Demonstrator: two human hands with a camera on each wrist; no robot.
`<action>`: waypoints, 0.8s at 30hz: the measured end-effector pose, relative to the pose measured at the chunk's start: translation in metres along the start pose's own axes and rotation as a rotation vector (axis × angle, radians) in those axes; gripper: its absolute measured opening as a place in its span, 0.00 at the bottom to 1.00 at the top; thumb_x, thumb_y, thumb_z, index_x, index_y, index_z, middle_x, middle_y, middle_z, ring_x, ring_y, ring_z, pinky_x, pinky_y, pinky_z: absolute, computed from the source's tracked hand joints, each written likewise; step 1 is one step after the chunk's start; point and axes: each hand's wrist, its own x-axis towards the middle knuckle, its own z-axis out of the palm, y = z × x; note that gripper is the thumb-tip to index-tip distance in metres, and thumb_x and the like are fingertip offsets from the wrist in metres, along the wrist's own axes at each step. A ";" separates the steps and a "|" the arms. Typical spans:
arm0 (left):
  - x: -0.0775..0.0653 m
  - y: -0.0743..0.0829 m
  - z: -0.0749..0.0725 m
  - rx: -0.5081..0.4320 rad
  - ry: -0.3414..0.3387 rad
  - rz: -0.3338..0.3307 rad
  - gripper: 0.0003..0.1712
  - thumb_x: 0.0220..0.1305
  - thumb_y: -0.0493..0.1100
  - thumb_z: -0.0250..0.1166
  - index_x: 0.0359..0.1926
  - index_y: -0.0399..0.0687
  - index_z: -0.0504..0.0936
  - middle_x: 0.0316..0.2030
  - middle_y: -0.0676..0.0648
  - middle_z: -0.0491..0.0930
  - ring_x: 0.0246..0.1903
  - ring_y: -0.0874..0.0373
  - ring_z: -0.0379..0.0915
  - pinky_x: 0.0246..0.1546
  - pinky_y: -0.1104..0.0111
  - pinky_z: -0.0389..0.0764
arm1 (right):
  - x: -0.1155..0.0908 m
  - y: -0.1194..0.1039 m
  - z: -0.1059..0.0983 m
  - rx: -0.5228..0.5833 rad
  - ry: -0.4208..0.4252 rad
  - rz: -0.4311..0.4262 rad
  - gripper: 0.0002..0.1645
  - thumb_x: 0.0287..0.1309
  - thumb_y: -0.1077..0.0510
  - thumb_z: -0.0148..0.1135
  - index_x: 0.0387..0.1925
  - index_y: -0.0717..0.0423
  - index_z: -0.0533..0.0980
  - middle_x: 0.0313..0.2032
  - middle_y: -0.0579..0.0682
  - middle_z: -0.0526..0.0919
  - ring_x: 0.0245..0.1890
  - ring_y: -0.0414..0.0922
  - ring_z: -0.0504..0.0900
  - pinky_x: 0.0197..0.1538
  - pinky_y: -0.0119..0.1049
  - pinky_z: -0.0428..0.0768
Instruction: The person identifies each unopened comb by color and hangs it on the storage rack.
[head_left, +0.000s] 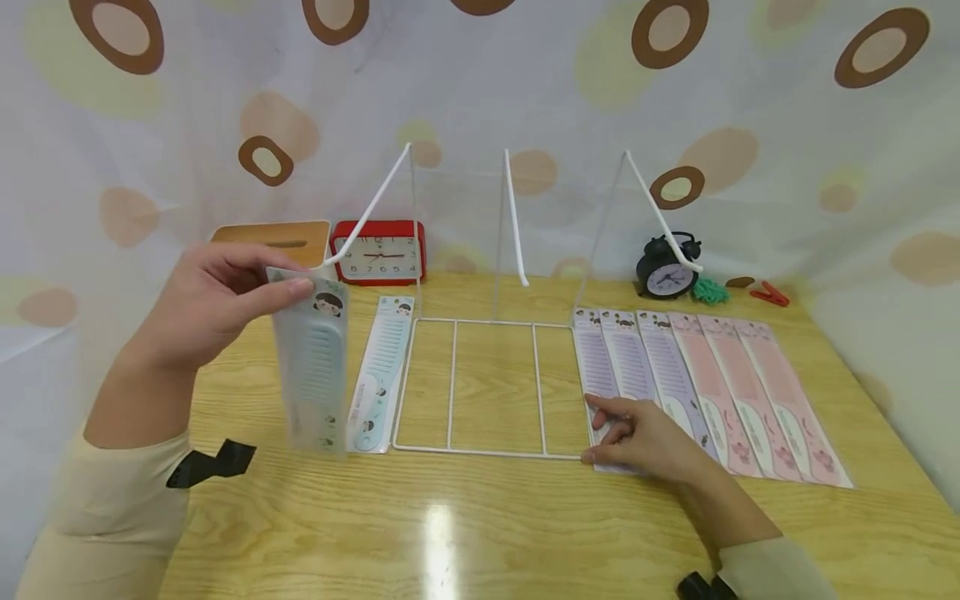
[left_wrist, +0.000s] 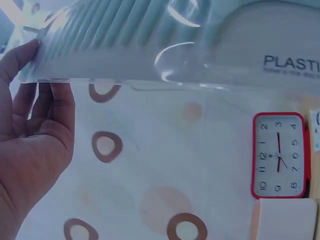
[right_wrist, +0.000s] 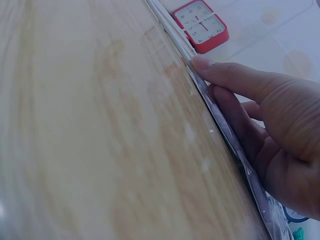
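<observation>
My left hand [head_left: 213, 304] pinches the top of a packaged pale green comb [head_left: 311, 375], thumb on the front of its printed card. The pack hangs upright at the tip of the left hook [head_left: 371, 204] of a white wire rack [head_left: 491, 454]; the left wrist view shows the comb's teeth through clear plastic. My right hand [head_left: 645, 437] holds the front right corner of the rack's base between thumb and forefinger, over the nearest purple comb pack [head_left: 596, 354]. In the right wrist view, the thumb [right_wrist: 202, 64] lies on the white wire.
A light blue comb pack [head_left: 382, 375] lies left of the base. To the right lie several purple and pink packs [head_left: 787, 392]. Behind stand a red clock [head_left: 378, 254], a wooden-topped box [head_left: 277, 233] and a black alarm clock [head_left: 667, 271]. Two more hooks [head_left: 516, 217] jut forward.
</observation>
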 end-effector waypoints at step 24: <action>0.010 0.027 0.031 0.037 0.106 0.086 0.08 0.57 0.21 0.67 0.36 0.30 0.88 0.30 0.46 0.88 0.22 0.60 0.78 0.27 0.75 0.81 | 0.000 -0.003 0.000 0.009 -0.002 0.016 0.51 0.46 0.54 0.80 0.69 0.66 0.67 0.40 0.53 0.82 0.28 0.39 0.85 0.33 0.27 0.80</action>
